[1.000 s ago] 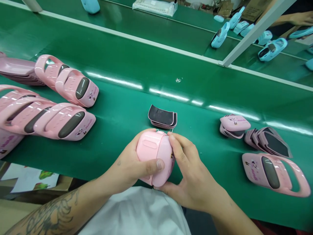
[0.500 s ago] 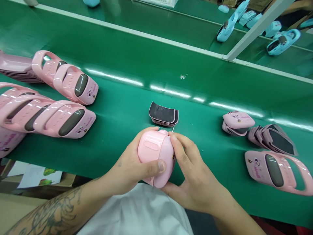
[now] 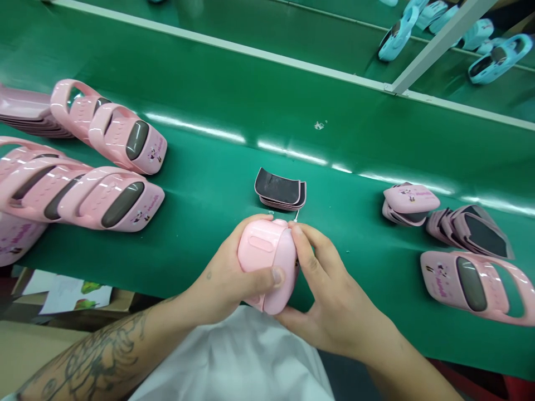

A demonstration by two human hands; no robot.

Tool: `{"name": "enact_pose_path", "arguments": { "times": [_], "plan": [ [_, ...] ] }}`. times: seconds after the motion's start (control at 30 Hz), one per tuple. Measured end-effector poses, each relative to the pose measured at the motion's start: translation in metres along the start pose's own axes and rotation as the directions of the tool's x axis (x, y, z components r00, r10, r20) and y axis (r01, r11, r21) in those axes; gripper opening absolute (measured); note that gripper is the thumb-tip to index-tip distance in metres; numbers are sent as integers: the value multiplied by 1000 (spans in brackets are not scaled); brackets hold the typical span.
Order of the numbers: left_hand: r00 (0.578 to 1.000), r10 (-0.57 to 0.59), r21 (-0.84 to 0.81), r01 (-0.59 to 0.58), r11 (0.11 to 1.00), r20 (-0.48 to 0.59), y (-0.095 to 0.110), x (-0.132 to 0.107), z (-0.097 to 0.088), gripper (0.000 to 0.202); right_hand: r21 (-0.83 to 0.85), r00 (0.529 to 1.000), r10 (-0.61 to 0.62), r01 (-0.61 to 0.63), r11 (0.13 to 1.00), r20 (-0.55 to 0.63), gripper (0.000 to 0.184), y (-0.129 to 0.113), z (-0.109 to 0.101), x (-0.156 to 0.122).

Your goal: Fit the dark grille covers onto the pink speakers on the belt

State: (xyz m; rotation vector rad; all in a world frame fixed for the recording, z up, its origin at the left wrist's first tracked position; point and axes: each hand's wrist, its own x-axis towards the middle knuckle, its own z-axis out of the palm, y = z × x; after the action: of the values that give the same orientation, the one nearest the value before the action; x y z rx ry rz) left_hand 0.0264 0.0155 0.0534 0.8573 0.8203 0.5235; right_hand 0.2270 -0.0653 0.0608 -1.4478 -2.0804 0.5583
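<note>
A rounded pink plastic case (image 3: 259,248), with a small oblong recess and a paler curved panel (image 3: 283,278) on its right side, is held close to my body. My left hand (image 3: 246,273) wraps around its left side, thumb pressed on the panel's seam. On the right edge, my right hand (image 3: 321,284) grips with fingertips at the top and thumb at the bottom. A thin pale sliver (image 3: 297,215) sticks up by the right fingertips; I cannot tell what it is. Just beyond lies a small stack of curved pink panels with dark inner faces (image 3: 279,188).
Pink handled housings with dark windows (image 3: 125,206) line the left, near stacked pink shells (image 3: 29,111). To the right are more curved panels (image 3: 472,231) and one handled housing (image 3: 472,284). A white rail (image 3: 234,47) and slanted post (image 3: 438,47) cross behind; blue housings (image 3: 497,61) lie beyond.
The view has shifted slightly, so the things on the table appear a little higher. Both hands keep the same grip on the pink case.
</note>
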Motion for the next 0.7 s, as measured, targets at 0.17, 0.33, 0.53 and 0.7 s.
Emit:
{"name": "enact_pose_path", "arguments": {
  "times": [0.17, 0.33, 0.53, 0.7],
  "plan": [
    [997, 0, -85, 7, 996, 77, -2, 11, 1, 63, 64, 994, 71, -76, 995, 82, 138, 10, -2, 0],
    [993, -6, -75, 15, 997, 117, -1, 15, 4, 54, 109, 986, 141, -151, 983, 91, 129, 8, -3, -1],
    [996, 28, -72, -22, 997, 87, -4, 16, 9, 51, 154, 964, 236, -253, 955, 120, 115, -4, -6, -3],
    [998, 27, -84, -22, 996, 56, -2, 15, 15, 47, 195, 959, 259, -277, 941, 113, 111, -7, -7, -4]
  ]
}}
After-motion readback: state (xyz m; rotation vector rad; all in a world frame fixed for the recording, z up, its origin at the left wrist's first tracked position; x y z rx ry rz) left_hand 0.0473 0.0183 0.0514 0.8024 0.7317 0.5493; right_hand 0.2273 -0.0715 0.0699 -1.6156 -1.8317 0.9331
